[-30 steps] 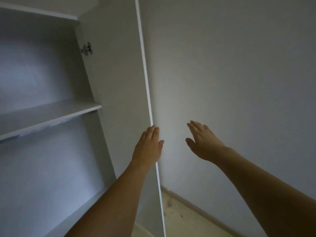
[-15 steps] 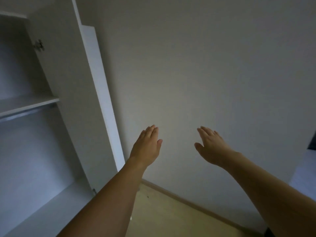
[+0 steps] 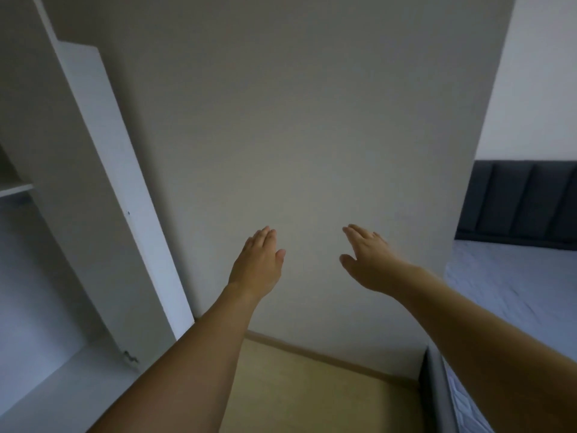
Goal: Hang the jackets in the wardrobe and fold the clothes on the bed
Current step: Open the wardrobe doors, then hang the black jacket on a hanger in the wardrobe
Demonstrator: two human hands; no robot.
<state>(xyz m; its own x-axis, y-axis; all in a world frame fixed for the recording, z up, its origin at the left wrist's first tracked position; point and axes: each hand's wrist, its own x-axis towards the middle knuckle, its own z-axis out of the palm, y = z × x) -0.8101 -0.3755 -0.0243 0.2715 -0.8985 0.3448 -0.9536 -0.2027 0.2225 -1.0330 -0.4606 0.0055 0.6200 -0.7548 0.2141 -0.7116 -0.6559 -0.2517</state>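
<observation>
We've got a white wardrobe [image 3: 93, 189] on the left, plain pale grey-beige wall [image 3: 296, 135], yellowish wood floor [image 3: 312, 385]. Dark navy or charcoal headboard [image 3: 524, 201], hard to tell in dim light, w/ vertical panels; bed [image 3: 515, 282] cover light grey-blue.

Wall [image 3: 312, 135] blocks ahead; open wardrobe door [image 3: 103, 182] left, bed [image 3: 515, 282] right; floor [image 3: 312, 385] gap between

You get a single head-worn view, looking forward and slightly down at a plain wall [image 3: 312, 135] close ahead at twelve o'clock. The open wardrobe [image 3: 62, 214] fills nine o'clock, the bed [image 3: 515, 292] sits at three (only its near corner shows), and floor [image 3: 312, 385] lies at six.
</observation>
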